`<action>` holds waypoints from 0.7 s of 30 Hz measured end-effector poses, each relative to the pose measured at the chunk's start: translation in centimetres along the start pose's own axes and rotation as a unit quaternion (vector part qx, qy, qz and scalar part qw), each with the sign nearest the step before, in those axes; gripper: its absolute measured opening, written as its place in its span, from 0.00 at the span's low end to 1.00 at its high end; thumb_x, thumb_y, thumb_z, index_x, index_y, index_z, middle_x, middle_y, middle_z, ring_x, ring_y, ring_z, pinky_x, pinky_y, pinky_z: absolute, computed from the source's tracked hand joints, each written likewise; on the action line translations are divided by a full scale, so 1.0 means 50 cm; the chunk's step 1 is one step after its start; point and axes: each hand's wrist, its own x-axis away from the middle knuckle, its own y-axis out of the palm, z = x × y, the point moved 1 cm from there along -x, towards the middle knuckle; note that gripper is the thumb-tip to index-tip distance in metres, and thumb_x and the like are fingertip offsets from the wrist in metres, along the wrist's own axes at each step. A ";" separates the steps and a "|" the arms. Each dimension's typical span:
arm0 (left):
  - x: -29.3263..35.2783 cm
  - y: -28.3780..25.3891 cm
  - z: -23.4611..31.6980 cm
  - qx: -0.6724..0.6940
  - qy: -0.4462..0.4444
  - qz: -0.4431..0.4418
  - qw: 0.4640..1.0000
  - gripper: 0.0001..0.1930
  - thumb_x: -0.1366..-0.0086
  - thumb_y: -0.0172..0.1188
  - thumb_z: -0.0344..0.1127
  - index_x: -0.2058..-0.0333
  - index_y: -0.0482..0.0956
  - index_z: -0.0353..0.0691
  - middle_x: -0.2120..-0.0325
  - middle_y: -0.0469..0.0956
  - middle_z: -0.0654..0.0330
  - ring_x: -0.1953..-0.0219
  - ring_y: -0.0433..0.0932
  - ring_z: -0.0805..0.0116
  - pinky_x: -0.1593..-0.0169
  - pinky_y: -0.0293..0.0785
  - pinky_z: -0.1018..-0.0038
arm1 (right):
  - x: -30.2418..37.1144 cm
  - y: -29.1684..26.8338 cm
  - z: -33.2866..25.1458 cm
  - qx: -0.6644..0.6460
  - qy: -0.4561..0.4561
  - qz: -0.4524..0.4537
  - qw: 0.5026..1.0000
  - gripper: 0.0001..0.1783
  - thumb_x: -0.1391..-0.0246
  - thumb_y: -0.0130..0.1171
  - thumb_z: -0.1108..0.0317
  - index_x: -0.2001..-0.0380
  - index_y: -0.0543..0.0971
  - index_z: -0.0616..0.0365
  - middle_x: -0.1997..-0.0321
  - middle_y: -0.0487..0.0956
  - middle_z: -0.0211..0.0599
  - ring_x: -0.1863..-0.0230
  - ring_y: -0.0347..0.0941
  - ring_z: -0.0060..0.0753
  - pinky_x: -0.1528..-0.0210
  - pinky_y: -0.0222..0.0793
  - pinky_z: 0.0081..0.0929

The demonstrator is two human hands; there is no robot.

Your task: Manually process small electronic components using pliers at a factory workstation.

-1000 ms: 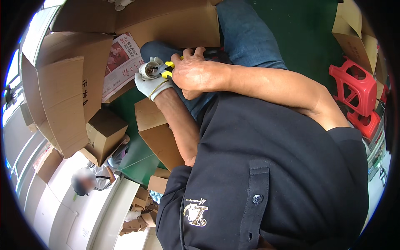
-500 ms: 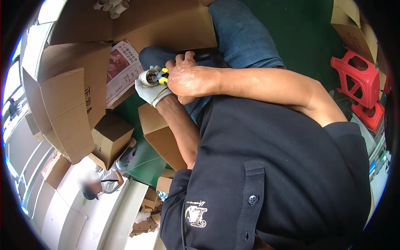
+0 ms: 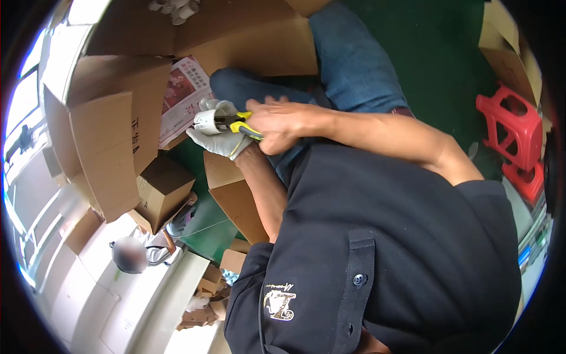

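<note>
A short white cylindrical part lies in my left hand, which wears a pale glove and is closed round it from below. Pliers with yellow and grey handles point leftward, their dark jaws at the part's right-hand opening. How deep the jaws reach, and what they grip, I cannot make out. My bare right hand is closed on the handles, its fingers slightly blurred. Both hands are close together beside my knee in blue jeans.
A large open carton stands in front, with several white cylindrical parts in it. Further cartons and a printed sheet are on the left. Red plastic stools stand at right. Another person is at lower left.
The white part has turned from showing its open end to lying sideways. The pliers have swung with it and show more of their handles. The whole view has shifted slightly.
</note>
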 end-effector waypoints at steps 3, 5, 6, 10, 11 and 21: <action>0.009 0.016 0.005 0.041 -0.044 -0.154 0.986 0.34 0.39 0.62 0.45 0.39 0.62 0.35 0.64 0.71 0.62 0.63 0.70 0.68 0.57 0.70 0.69 | 0.006 -0.001 0.034 -0.039 -0.064 -0.042 0.996 0.22 0.62 0.50 0.69 0.58 0.72 0.61 0.45 0.65 0.53 0.51 0.66 0.62 0.48 0.65 0.55; 0.018 0.039 0.009 0.016 -0.042 -0.214 0.976 0.33 0.41 0.63 0.36 0.39 0.63 0.35 0.66 0.69 0.66 0.65 0.68 0.72 0.58 0.67 0.71 | 0.022 0.013 0.036 -0.034 -0.108 0.011 0.994 0.23 0.61 0.52 0.70 0.56 0.73 0.63 0.43 0.64 0.52 0.49 0.64 0.63 0.47 0.65 0.54; 0.021 0.048 0.012 0.000 -0.033 -0.214 0.976 0.32 0.42 0.63 0.34 0.39 0.64 0.36 0.66 0.69 0.66 0.66 0.67 0.73 0.60 0.65 0.72 | 0.025 0.014 0.034 -0.034 -0.115 0.020 0.993 0.25 0.62 0.53 0.72 0.55 0.73 0.64 0.43 0.64 0.52 0.48 0.64 0.62 0.47 0.65 0.54; 0.031 0.070 0.013 -0.029 0.022 -0.232 0.972 0.31 0.42 0.60 0.31 0.39 0.64 0.37 0.67 0.68 0.65 0.67 0.66 0.72 0.63 0.63 0.72 | 0.038 0.019 0.013 0.015 -0.144 0.076 0.987 0.30 0.64 0.55 0.74 0.50 0.74 0.63 0.43 0.63 0.50 0.47 0.63 0.59 0.47 0.64 0.51; 0.032 0.073 0.012 -0.022 0.030 -0.228 0.973 0.31 0.41 0.60 0.30 0.39 0.64 0.37 0.67 0.68 0.64 0.68 0.65 0.72 0.63 0.62 0.72 | 0.041 0.020 0.011 0.031 -0.156 0.105 0.982 0.31 0.64 0.56 0.74 0.49 0.73 0.63 0.43 0.63 0.50 0.48 0.63 0.58 0.47 0.63 0.51; 0.023 0.085 0.012 -0.036 0.067 -0.224 0.972 0.34 0.42 0.61 0.32 0.36 0.62 0.40 0.64 0.72 0.60 0.68 0.69 0.69 0.65 0.66 0.70 | 0.031 0.018 0.002 0.126 -0.183 0.192 0.956 0.33 0.68 0.57 0.76 0.49 0.76 0.62 0.42 0.63 0.48 0.50 0.63 0.55 0.50 0.63 0.48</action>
